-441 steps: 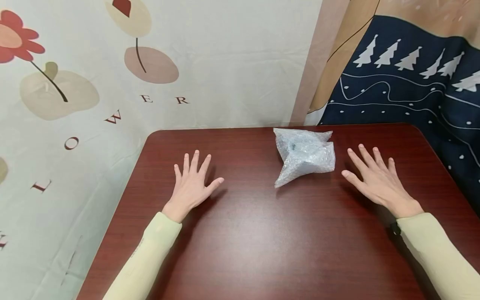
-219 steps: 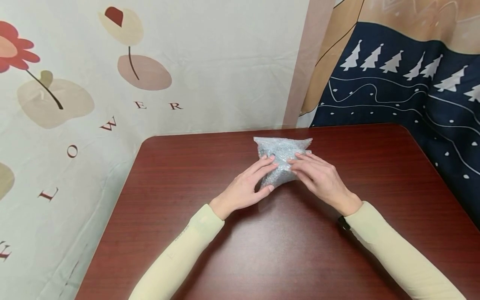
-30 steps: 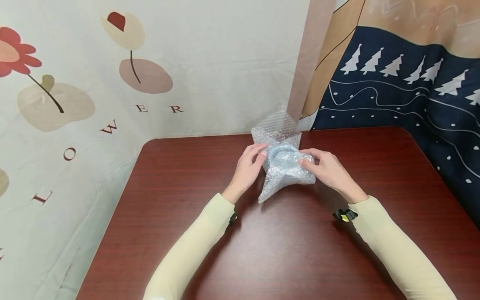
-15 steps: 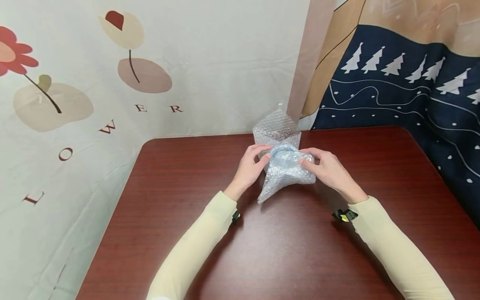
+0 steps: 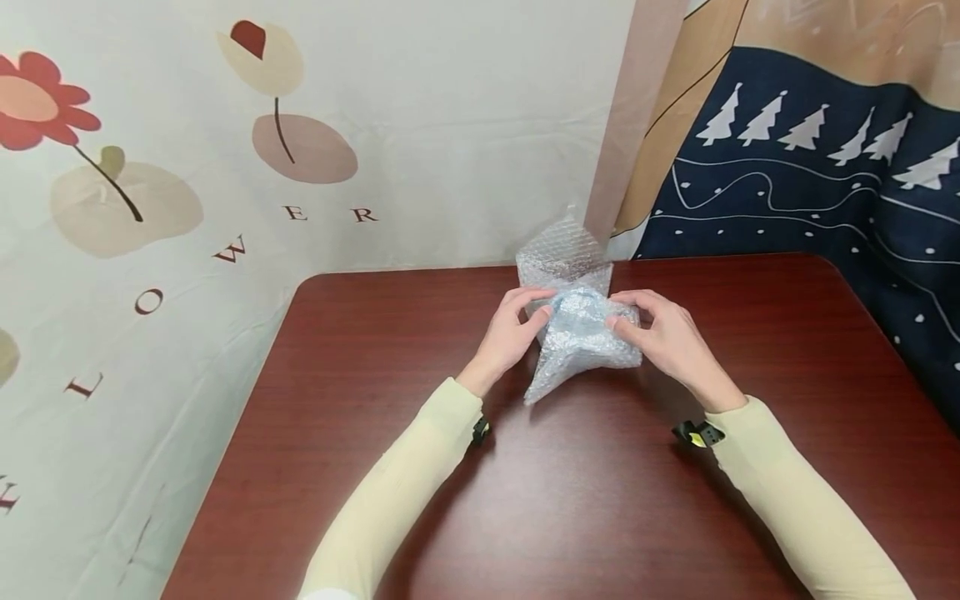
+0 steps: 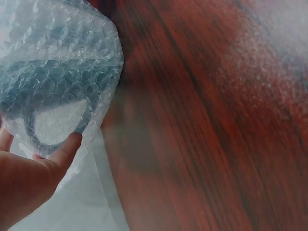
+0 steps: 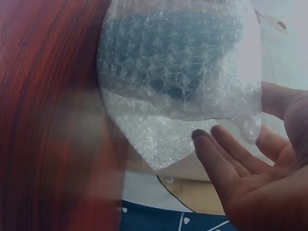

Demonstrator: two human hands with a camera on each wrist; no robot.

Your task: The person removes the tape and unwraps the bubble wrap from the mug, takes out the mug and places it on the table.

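One bubble-wrapped parcel point(image 5: 585, 343), flap point(image 5: 564, 250) raised: your left hand point(image 5: 508, 333) pinches its left side, your right hand point(image 5: 670, 337) loosely grips its right; best handled with light, even pressure.

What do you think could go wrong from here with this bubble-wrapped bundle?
The bundle sits near the far edge of the table, so a firm push might send it over. Its loose far flap could fold back onto the left hand or right hand.
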